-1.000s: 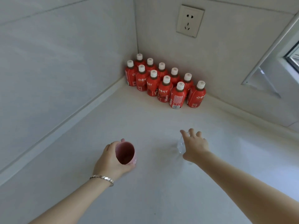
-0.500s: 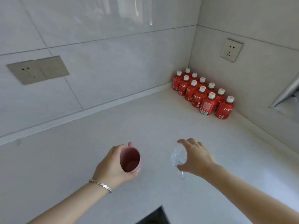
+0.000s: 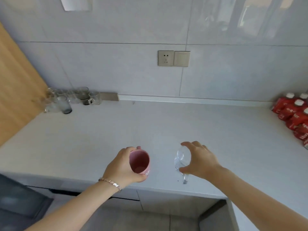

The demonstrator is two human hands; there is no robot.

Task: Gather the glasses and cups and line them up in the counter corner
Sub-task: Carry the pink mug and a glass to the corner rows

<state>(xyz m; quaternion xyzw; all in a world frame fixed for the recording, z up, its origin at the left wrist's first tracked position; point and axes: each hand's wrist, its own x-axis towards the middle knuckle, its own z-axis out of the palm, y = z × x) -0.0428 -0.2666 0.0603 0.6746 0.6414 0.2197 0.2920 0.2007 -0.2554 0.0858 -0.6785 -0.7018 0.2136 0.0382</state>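
Low in the centre of the frame, the left hand grips a pink cup, and just right of it the right hand grasps a clear glass, both held above the counter. More glasses cluster at upper left.

A glossy pale grey tiled wall carries a beige socket-and-switch plate. A light wooden panel flanks the white stone counter.
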